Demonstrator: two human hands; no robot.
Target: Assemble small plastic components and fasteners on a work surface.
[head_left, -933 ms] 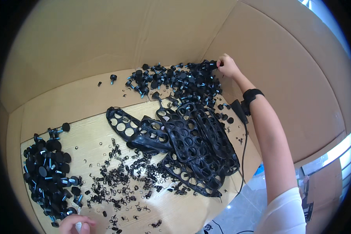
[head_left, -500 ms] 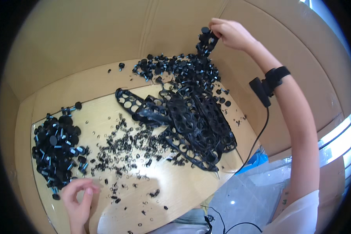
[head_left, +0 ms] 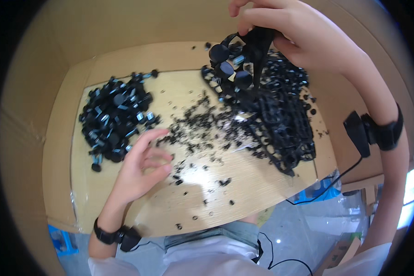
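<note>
My right hand (head_left: 303,34) grips the top of a black perforated strip (head_left: 261,48) and holds it up over the far right of the board. Several round black-headed bolts (head_left: 225,70) with metal shanks sit in the strip. Below it lies a heap of black perforated sheets (head_left: 285,124) full of round holes, partly hidden by the strip. My left hand (head_left: 140,172) hovers over the board with fingers bent and apart, holding nothing. Beside it, at the left, is a pile of black-headed bolts (head_left: 117,112).
Small black bits and rings (head_left: 200,122) are scattered over the middle of the wooden board (head_left: 244,184). Another pile of bolts (head_left: 285,73) lies at the back right. Cardboard walls (head_left: 138,23) surround the board. A cable (head_left: 324,193) runs from my right wrist band.
My right hand has brought the strip with bolts from the back corner nearer to me. My left hand has moved up and inward over the board. The view has shifted.
</note>
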